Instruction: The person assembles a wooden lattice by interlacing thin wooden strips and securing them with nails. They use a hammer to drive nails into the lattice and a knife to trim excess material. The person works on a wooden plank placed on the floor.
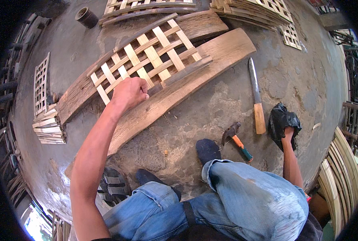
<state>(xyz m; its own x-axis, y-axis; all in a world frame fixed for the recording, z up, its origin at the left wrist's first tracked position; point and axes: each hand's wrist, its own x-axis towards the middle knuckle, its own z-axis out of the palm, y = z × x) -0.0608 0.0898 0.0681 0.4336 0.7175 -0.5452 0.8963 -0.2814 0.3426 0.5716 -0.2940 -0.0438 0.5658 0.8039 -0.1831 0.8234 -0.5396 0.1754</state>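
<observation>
Nearest on the right, a black plastic bag [282, 120] is being reached into by the right hand [288, 132], grip can't be told. A hammer [236, 138] and knife [257, 96] are left unused nearby. Further left, the bamboo lattice [146, 60] on the plank [175, 88] is pinned by the fisted left hand [130, 92]. Weaving looks mostly done, fastening seemingly left.
</observation>
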